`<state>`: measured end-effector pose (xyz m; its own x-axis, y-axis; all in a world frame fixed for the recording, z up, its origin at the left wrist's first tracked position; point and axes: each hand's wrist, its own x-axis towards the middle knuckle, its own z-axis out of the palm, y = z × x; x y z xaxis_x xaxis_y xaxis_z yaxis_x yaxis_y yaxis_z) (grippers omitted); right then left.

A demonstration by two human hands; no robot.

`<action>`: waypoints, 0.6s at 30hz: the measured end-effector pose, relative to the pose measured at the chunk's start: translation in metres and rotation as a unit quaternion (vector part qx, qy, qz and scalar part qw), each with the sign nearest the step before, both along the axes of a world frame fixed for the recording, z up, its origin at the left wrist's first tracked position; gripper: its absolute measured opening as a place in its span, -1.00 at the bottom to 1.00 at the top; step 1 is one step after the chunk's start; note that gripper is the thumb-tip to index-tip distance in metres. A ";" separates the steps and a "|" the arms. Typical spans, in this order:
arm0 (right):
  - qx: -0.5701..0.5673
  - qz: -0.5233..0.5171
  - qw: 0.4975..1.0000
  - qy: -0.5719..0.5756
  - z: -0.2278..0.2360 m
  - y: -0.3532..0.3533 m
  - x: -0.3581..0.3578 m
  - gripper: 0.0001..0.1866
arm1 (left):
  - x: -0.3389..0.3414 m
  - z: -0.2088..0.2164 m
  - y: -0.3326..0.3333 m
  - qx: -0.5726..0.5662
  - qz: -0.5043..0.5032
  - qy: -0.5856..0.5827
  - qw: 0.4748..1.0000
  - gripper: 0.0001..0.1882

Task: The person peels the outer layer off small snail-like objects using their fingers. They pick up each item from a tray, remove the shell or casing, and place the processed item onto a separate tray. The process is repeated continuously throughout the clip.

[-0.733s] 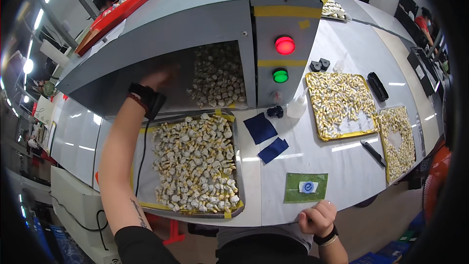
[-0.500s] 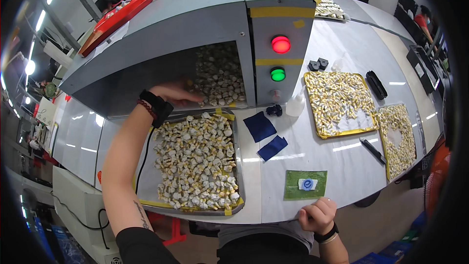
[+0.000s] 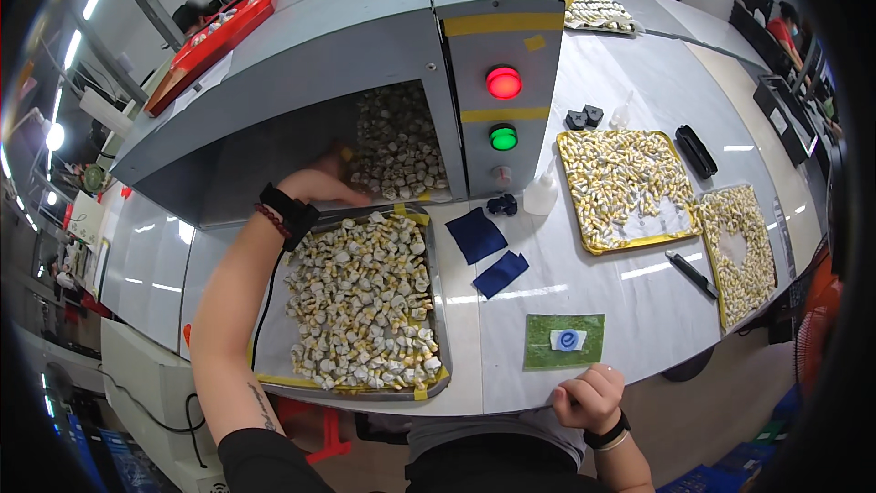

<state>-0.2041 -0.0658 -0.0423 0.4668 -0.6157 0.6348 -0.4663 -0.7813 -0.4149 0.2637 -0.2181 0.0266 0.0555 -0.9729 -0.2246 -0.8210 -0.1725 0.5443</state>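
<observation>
My left hand point(image 3: 328, 184) reaches into the dark opening of a grey metal box point(image 3: 310, 46). Its thumb and fingers look stretched apart at the left edge of a heap of small whitish pieces point(image 3: 401, 151) inside; shade hides part of the fingers. Below that forearm's wrist, a metal tray point(image 3: 442, 329) edged with yellow tape carries many white-and-yellow, tooth-like pieces point(image 3: 365, 301). At the table's front edge my right hand point(image 3: 591, 397) rests curled, with nothing visible in it. Just beyond it lies a green rectangular sheet point(image 3: 538, 356) with a white-and-blue patch point(image 3: 568, 340).
A red light point(image 3: 504, 83) and a green one point(image 3: 504, 137) glow on the box. Dark blue cloths point(image 3: 476, 236) and a clear bottle point(image 3: 541, 194) lie beside it. Further right are two yellow-edged trays point(image 3: 630, 245) of small pieces, a black-handled cutter point(image 3: 692, 276) and a black case point(image 3: 696, 152).
The whole view has shifted slightly. Against the box, my left hand has come a little nearer, its fingertips now lower at the heap's edge. My right hand stays curled in place.
</observation>
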 end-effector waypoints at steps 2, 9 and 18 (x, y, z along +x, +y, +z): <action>-0.001 -0.001 1.000 0.003 0.000 0.000 0.000 -0.88 | -0.002 -0.008 0.004 -0.021 0.001 -0.066 0.998 0.06; -0.011 0.005 1.000 -0.009 -0.002 0.001 0.001 -0.89 | -0.007 0.000 0.023 -0.027 0.012 -0.160 0.987 -0.24; 0.054 0.092 0.994 0.012 0.047 0.000 -0.036 -0.88 | -0.120 0.082 0.113 -0.104 -0.100 -0.054 0.988 -0.68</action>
